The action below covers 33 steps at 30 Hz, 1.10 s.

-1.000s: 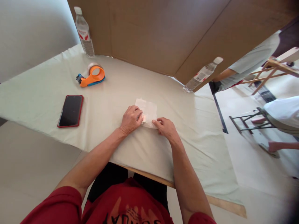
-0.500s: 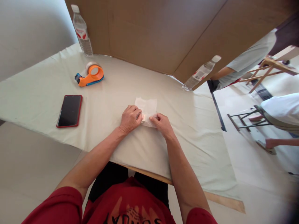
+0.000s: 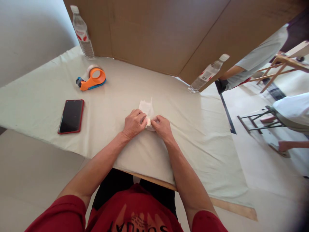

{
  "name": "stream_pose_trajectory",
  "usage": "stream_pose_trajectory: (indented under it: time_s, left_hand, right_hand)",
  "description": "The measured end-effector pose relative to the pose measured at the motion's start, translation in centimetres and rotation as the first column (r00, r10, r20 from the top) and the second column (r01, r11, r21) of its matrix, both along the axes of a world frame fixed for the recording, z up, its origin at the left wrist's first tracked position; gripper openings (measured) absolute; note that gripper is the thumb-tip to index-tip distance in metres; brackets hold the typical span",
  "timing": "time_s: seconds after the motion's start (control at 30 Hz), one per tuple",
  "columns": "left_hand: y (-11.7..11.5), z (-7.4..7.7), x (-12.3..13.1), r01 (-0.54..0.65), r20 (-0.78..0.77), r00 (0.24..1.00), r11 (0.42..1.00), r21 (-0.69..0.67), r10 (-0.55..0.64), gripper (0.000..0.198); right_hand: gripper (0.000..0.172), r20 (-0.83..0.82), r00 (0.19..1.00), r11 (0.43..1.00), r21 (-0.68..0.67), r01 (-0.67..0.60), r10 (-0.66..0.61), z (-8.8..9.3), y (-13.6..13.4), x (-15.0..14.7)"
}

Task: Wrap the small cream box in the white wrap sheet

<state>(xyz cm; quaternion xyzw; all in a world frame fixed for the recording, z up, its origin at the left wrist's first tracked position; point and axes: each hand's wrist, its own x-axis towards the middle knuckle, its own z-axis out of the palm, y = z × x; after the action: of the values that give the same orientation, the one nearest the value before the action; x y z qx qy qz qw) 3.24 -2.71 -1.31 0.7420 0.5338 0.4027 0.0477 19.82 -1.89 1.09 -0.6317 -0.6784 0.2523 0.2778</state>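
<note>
- The white sheet (image 3: 145, 107) lies on the pale cloth-covered counter (image 3: 116, 100), directly in front of the person, between the two hands; that central spot probably lets both reach it without stretching.
- The left hand (image 3: 135, 122) curls over the sheet's left side, apparently to steady it. Its fingers hide their undersides, so I cannot tell whether they pinch or only press.
- The right hand (image 3: 162, 127) pinches the sheet's right side between thumb and bent forefinger, which seems to give fine control over the thin, soft material.
- A small pale lump (image 3: 148, 122) shows between the fingertips, over the near part of the sheet; it is too small to identify.
- The orange tape dispenser (image 3: 96, 79) and the red-cased phone (image 3: 71, 116) lie apart on the left, likely set aside to leave elbow room.
- One water bottle (image 3: 83, 35) stands by the left end of the upright cardboard panel (image 3: 149, 35), another bottle (image 3: 207, 75) by its right end; perhaps they help keep it from sliding forward.
</note>
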Motion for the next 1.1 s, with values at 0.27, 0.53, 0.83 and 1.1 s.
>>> stream_pose_trajectory:
  time_s: [0.27, 0.53, 0.83, 1.1]
  left_hand:
    - [0.0, 0.1, 0.0, -0.005, 0.005, 1.000, 1.000, -0.022, 0.005, 0.010]
    - [0.0, 0.3, -0.1, -0.005, -0.012, 1.000, 1.000, -0.022, 0.005, 0.009]
    - [0.0, 0.2, 0.1, 0.035, -0.039, 0.999, 0.999, -0.005, -0.035, 0.010]
    - [-0.3, 0.1, 0.0, 0.040, -0.036, 0.999, 0.999, 0.011, -0.040, 0.014]
  right_hand:
    - [0.024, -0.434, 0.897, 0.995, -0.092, 0.049, -0.084, -0.1, 0.0, -0.1]
    - [0.021, -0.478, 0.875, 0.994, -0.103, 0.032, -0.078, 0.5, 0.8, -1.9]
    - [0.021, -0.508, 0.859, 0.994, -0.109, 0.005, -0.060, 1.3, 0.4, -2.0]
    - [0.025, -0.575, 0.818, 0.988, -0.123, -0.094, 0.006, 2.0, -1.2, -1.4]
